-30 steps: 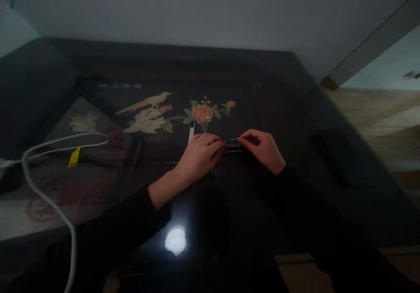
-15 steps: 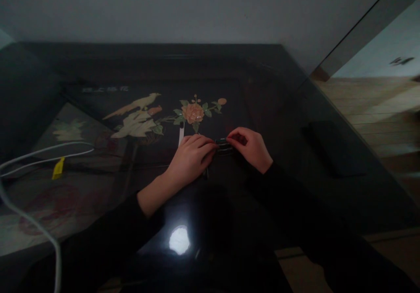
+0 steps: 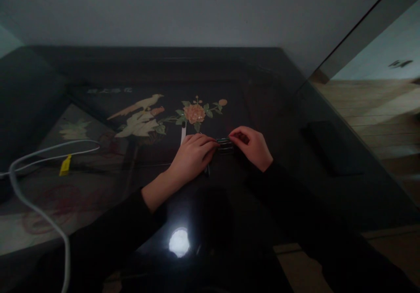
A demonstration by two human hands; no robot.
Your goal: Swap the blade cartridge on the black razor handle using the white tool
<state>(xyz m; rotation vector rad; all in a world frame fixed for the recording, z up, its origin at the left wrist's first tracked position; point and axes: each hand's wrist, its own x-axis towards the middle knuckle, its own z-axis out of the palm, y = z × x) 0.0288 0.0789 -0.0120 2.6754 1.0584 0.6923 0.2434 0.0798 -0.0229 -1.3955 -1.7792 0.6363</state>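
Between my two hands, low over the dark table [image 3: 262, 96], is a small dark object with thin shiny lines [image 3: 225, 144]; its kind is too dim to tell. My left hand [image 3: 193, 155] has thumb and fingers closed at the object's left end. At its right end my right hand [image 3: 252, 146] pinches with thumb and forefinger. A white strip with a dark tip [image 3: 183, 132] sticks out behind my left hand, its lower part hidden. Below the left fingers shows the end of a slim dark item [image 3: 207, 170].
A white cable [image 3: 41, 216] with a yellow tag [image 3: 65, 165] loops over the left side. Toward the right edge lies a flat black item [image 3: 331, 148]. The tabletop carries a flower [image 3: 194, 113] and bird picture. A pale wall [image 3: 164, 13] stands behind.
The view has shifted slightly. My right fingertips sit a little farther right along the small object, and more of its shiny lines show. My left hand keeps its hold.
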